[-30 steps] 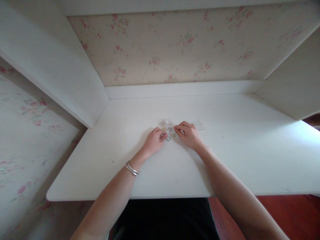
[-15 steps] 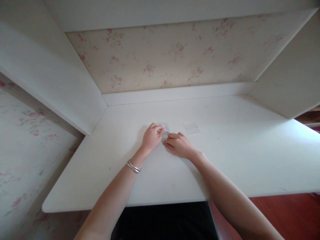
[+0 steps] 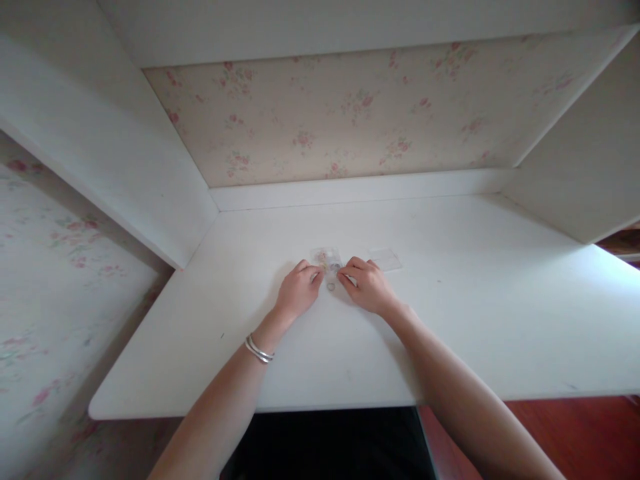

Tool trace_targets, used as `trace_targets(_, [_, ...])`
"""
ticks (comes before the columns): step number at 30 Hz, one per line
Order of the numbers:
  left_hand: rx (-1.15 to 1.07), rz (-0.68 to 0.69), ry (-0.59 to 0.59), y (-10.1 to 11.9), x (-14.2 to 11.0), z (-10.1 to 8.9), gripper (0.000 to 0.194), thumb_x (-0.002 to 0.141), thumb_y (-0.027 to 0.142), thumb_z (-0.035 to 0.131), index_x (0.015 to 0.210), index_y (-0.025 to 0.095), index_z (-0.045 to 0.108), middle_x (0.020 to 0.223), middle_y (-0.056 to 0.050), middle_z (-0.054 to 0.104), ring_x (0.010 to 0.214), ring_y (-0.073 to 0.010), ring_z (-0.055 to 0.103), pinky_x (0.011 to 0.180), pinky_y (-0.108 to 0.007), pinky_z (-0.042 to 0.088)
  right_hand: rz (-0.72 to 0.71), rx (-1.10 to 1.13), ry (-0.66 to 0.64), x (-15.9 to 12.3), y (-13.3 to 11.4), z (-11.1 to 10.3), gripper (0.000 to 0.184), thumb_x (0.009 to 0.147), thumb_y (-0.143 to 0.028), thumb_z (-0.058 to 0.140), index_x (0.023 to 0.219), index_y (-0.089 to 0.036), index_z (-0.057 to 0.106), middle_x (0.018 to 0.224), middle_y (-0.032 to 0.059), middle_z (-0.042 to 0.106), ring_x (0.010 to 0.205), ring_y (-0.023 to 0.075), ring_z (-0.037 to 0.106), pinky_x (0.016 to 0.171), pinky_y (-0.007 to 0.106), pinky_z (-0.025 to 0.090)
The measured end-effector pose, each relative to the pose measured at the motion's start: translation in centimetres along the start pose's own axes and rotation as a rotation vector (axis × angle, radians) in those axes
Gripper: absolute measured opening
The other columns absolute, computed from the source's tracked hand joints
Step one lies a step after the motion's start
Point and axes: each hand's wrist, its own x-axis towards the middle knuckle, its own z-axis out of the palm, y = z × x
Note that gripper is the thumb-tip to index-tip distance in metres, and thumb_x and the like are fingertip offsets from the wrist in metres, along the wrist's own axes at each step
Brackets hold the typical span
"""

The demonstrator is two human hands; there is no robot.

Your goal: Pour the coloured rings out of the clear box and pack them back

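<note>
A small clear plastic bag (image 3: 319, 254) with tiny coloured and grey bits in it lies on the white desk, in front of my fingertips. My left hand (image 3: 299, 288) pinches at its near left edge, thumb and forefinger together. At the near right edge, my right hand (image 3: 369, 287) is closed in a similar pinch. A small ring-shaped thing (image 3: 331, 287) lies between the hands, just below the bag. Beyond my right hand, a second flat clear plastic square (image 3: 387, 259) rests on the desk. The bits in the bag are too small to name.
The white desk (image 3: 280, 373) has a raised back edge (image 3: 360, 187) against flowered wallpaper (image 3: 310, 120). White panels (image 3: 125, 147) rise at the left and right. A small dark mark (image 3: 223, 335) shows on the desk at the left.
My left hand has drawn back toward me and slightly left, uncovering more of the bag. My right hand has moved slightly up and right. The ring-shaped thing now shows between them.
</note>
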Motion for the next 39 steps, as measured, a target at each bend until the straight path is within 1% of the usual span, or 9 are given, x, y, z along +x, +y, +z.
trace_targets(4, [0.055, 0.053, -0.127, 1.1, -1.4, -0.1, 0.022, 0.089, 0.032, 0.046, 0.093, 0.026, 0.067, 0.093, -0.001, 0.060, 0.080, -0.0135, 0.059, 0.073, -0.024, 0.046, 0.104, 0.035, 0.179, 0.2, 0.3, 0.6, 0.024, 0.091, -0.030, 0.044, 0.092, -0.023, 0.067, 0.084, 0.0042, 0.061, 0.076, 0.0147, 0.056, 0.073, 0.029, 0.036])
trace_targets(7, [0.092, 0.057, -0.169, 1.6, -1.5, 0.2, 0.020, 0.088, 0.032, 0.048, 0.090, 0.026, 0.067, 0.095, -0.002, 0.060, 0.084, -0.0154, 0.060, 0.073, -0.025, 0.046, 0.149, 0.073, 0.242, 0.6, 0.6, 1.6, 0.025, 0.091, -0.032, 0.044, 0.093, -0.024, 0.068, 0.085, 0.0047, 0.061, 0.077, 0.0155, 0.056, 0.074, 0.029, 0.038])
trace_targets(13, [0.119, 0.043, -0.209, 1.4, -1.3, 0.7, 0.021, 0.090, 0.029, 0.045, 0.089, 0.023, 0.065, 0.098, -0.004, 0.061, 0.084, -0.0166, 0.061, 0.072, -0.026, 0.046, 0.187, 0.078, 0.204, 1.3, 1.2, 2.8, 0.024, 0.089, -0.033, 0.047, 0.093, -0.025, 0.070, 0.085, 0.0040, 0.059, 0.074, 0.0145, 0.056, 0.071, 0.027, 0.041])
trace_targets(20, [0.035, 0.057, -0.203, 1.1, -1.5, 1.0, 0.018, 0.090, 0.026, 0.045, 0.089, 0.021, 0.062, 0.097, -0.004, 0.060, 0.085, -0.0160, 0.060, 0.075, -0.027, 0.046, 0.259, 0.089, 0.268, 0.9, 2.0, 0.9, 0.027, 0.089, -0.034, 0.045, 0.091, -0.023, 0.070, 0.082, 0.0039, 0.061, 0.071, 0.0144, 0.056, 0.066, 0.026, 0.041])
trace_targets(22, [-0.032, 0.046, -0.175, 0.8, -1.3, 1.0, 0.018, 0.090, 0.026, 0.045, 0.088, 0.020, 0.062, 0.096, -0.004, 0.059, 0.085, -0.0151, 0.060, 0.077, -0.026, 0.046, 0.252, 0.099, 0.216, 0.7, 2.3, 0.3, 0.026, 0.088, -0.033, 0.045, 0.087, -0.023, 0.070, 0.079, 0.0031, 0.061, 0.068, 0.0133, 0.056, 0.065, 0.025, 0.040])
trace_targets(25, [-0.108, 0.028, -0.094, 0.6, -0.6, 1.0, 0.017, 0.089, 0.027, 0.047, 0.088, 0.019, 0.062, 0.092, -0.004, 0.059, 0.085, -0.0146, 0.058, 0.079, -0.026, 0.046, 0.185, 0.111, 0.055, 0.4, 2.5, -0.4, 0.024, 0.086, -0.030, 0.048, 0.082, -0.023, 0.070, 0.076, 0.0018, 0.063, 0.064, 0.0120, 0.056, 0.064, 0.024, 0.040])
trace_targets(30, [-0.113, 0.029, 0.017, 1.0, 1.6, 1.2, 0.018, 0.089, 0.028, 0.048, 0.089, 0.018, 0.064, 0.089, -0.004, 0.060, 0.084, -0.0148, 0.057, 0.079, -0.026, 0.045, 0.075, 0.078, -0.191, 0.0, 2.3, -0.7, 0.016, 0.081, -0.027, 0.055, 0.083, -0.027, 0.071, 0.079, 0.0001, 0.064, 0.066, 0.0117, 0.058, 0.062, 0.022, 0.038])
trace_targets(35, [-0.058, 0.025, 0.019, 1.2, 3.5, 2.1, 0.019, 0.088, 0.028, 0.049, 0.088, 0.020, 0.066, 0.091, -0.004, 0.061, 0.084, -0.0148, 0.058, 0.079, -0.026, 0.045, 0.068, 0.019, -0.235, -0.2, 2.1, -0.6, 0.017, 0.082, -0.026, 0.054, 0.083, -0.028, 0.071, 0.085, 0.0001, 0.064, 0.070, 0.0123, 0.060, 0.061, 0.023, 0.036])
trace_targets(39, [-0.070, 0.014, 0.069, 0.5, 3.5, 1.9, 0.021, 0.088, 0.029, 0.049, 0.091, 0.020, 0.067, 0.090, -0.003, 0.063, 0.083, -0.0140, 0.058, 0.078, -0.025, 0.045, 0.042, 0.009, -0.242, -0.3, 2.3, -0.5, 0.020, 0.084, -0.023, 0.050, 0.080, -0.027, 0.070, 0.085, -0.0001, 0.063, 0.071, 0.0121, 0.059, 0.060, 0.022, 0.035])
